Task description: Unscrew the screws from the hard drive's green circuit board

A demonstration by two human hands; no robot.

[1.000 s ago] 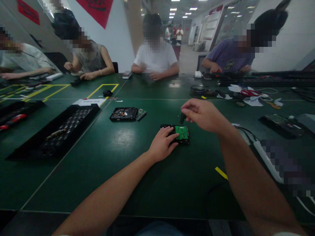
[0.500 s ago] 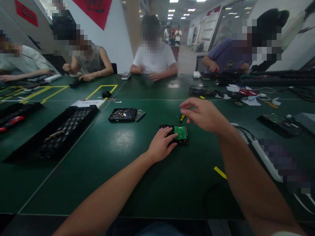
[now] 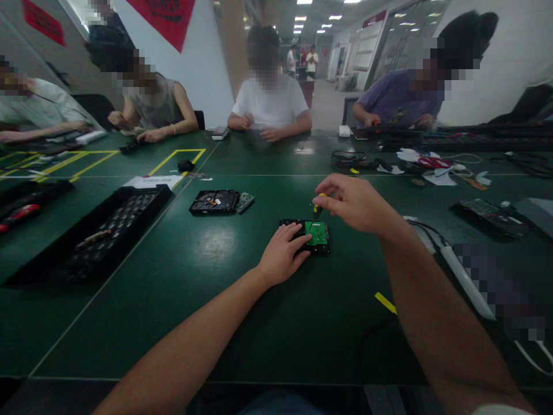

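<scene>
Black-and-green metal hard drive (image 3: 318, 231) needs my spread left hand (image 3: 279, 256) pressing firmly, my right hand (image 3: 356, 204) pinching the yellow-and-dark screwdriver (image 3: 317, 208) upright above it.

On the green table (image 3: 233, 323), the left hand (image 3: 283, 253) presses the hard drive (image 3: 324, 249) flat; above the drive's green circuit board (image 3: 317, 231), the right hand (image 3: 345, 202) grips a small yellow-and-black screwdriver (image 3: 318, 207); left of the drive lie an opened drive (image 3: 213, 202) and, farther left, a black tray (image 3: 116, 230)
</scene>
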